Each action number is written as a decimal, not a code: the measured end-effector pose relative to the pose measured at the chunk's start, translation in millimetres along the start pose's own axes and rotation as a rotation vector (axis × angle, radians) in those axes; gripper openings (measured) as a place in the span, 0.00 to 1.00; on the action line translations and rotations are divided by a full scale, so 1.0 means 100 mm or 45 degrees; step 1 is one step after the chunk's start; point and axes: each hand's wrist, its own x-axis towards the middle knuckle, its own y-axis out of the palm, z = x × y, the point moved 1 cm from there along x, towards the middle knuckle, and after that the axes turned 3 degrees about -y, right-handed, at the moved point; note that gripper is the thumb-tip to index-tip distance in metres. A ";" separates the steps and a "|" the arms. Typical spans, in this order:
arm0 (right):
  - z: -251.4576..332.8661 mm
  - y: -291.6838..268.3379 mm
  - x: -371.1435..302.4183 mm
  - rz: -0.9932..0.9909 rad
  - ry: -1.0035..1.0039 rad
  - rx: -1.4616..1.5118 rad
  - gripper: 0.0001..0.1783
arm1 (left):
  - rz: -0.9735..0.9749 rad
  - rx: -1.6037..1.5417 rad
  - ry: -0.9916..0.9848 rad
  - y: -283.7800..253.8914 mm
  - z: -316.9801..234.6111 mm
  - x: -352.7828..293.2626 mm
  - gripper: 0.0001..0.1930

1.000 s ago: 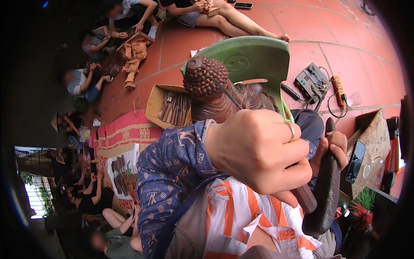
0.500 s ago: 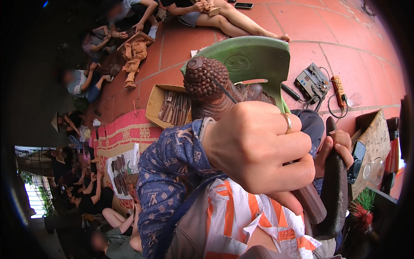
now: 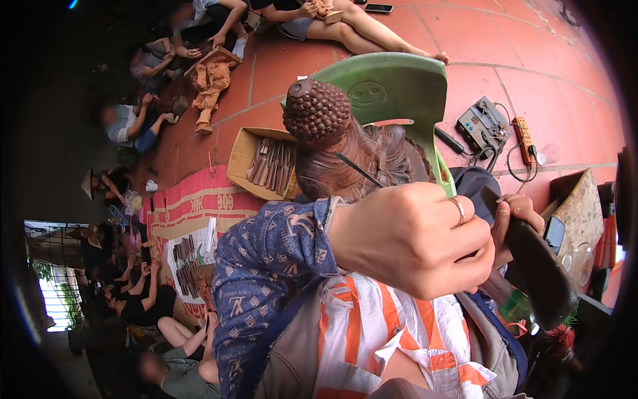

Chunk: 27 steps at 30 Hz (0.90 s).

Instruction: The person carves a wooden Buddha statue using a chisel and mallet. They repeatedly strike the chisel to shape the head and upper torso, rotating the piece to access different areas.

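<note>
A dark brown carved wooden statue (image 3: 318, 113), its head covered in small round knobs, leans in a green plastic chair (image 3: 399, 83). My left hand (image 3: 415, 243), with a ring on one finger, is closed around a carving chisel (image 3: 359, 170). Its thin dark blade points up and left, the tip over the statue's neck and shoulder; I cannot tell whether it touches. The chisel's handle (image 3: 493, 284) sticks out below the fist. Farther right, my right hand (image 3: 515, 219) grips a dark club-shaped mallet (image 3: 541, 276), whose thick end points down and right, apart from the handle.
Beside the statue stands a cardboard box (image 3: 242, 159) of chisels; more tools (image 3: 189, 263) lie on a red mat (image 3: 193, 193). To the right are a control box (image 3: 484, 126), a power strip (image 3: 524, 141) and a wooden box (image 3: 578, 219). Several people sit at left, near another carving (image 3: 211, 93).
My left hand has shifted slightly right, and the chisel tip has dropped from the statue's knobbed head toward its shoulder. The mallet's thick end has swung up and right, away from the chisel handle.
</note>
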 end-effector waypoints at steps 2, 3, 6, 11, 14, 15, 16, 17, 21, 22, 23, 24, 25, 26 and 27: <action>-0.02 0.01 -0.01 0.014 0.104 0.122 0.16 | -0.002 0.087 -0.027 0.11 0.05 -0.02 0.16; -0.07 0.03 -0.07 0.000 0.131 0.158 0.15 | 0.005 0.102 -0.055 0.14 0.06 -0.01 0.16; -0.13 0.07 -0.22 0.054 0.293 0.199 0.12 | 0.049 0.156 -0.130 0.16 0.06 0.01 0.16; -0.06 0.07 -0.28 0.245 0.584 -0.074 0.12 | 0.094 0.231 -0.181 0.13 0.09 -0.03 0.17; -0.07 0.10 -0.28 0.140 0.514 0.054 0.11 | -0.011 0.186 -0.219 0.11 0.10 0.04 0.16; -0.06 0.11 -0.26 0.105 0.498 0.060 0.11 | -0.055 0.178 -0.239 0.11 0.11 0.09 0.16; -0.04 0.12 -0.22 0.061 0.495 0.020 0.12 | -0.097 0.167 -0.256 0.10 0.12 0.14 0.17; -0.02 0.13 -0.19 0.016 0.491 -0.022 0.12 | -0.127 0.174 -0.268 0.11 0.14 0.18 0.18; 0.00 0.16 -0.11 -0.026 0.467 -0.104 0.13 | -0.348 0.340 -0.258 0.17 0.29 0.25 0.17; -0.02 0.13 -0.09 0.025 0.446 -0.108 0.13 | -0.393 0.390 -0.239 0.16 0.31 0.26 0.16; -0.03 0.10 -0.06 0.076 0.424 -0.109 0.14 | -0.438 0.442 -0.222 0.15 0.33 0.28 0.16; -0.05 0.04 -0.06 0.124 0.439 -0.107 0.14 | -0.474 0.515 -0.166 0.10 0.34 0.32 0.15; -0.07 -0.02 -0.06 0.174 0.453 -0.105 0.14 | -0.520 0.507 -0.160 0.12 0.37 0.33 0.15; -0.07 -0.05 -0.06 0.172 0.511 -0.087 0.14 | -0.568 0.499 -0.156 0.14 0.40 0.34 0.15; -0.08 -0.07 -0.08 0.168 0.570 -0.057 0.14 | -0.619 0.417 -0.200 0.21 0.44 0.35 0.15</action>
